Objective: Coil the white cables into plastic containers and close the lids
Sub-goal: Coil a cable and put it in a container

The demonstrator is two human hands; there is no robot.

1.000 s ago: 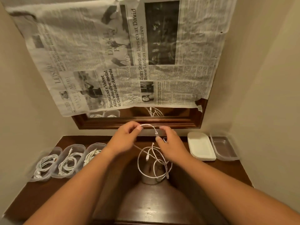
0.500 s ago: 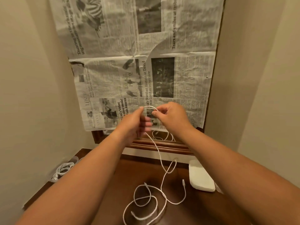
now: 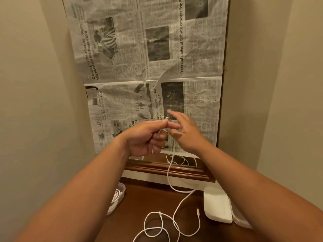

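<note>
the left hand [image 3: 146, 137] makes the grip: thumb and forefinger pinched on the upper end of the white cable [image 3: 168, 173], the other fingers curled under. the right hand [image 3: 183, 131] sits just beside it, fingers spread and blurred, holding nothing that i can make out. from the pinch the cable hangs almost straight down, its long axis vertical, then bends right and trails onto the tabletop [image 3: 139, 203], where the rest lies in loose loops near the bottom edge. so the slack lies below the grip, and the free right hand looks nearer for gathering turns. a white lid [image 3: 216, 205] rests to the right, a clear container [image 3: 118, 198] with a coiled cable to the left. newspaper [image 3: 139, 67] on the wall reads "tears and smiles at tribute concert", "lives on at david".
</note>
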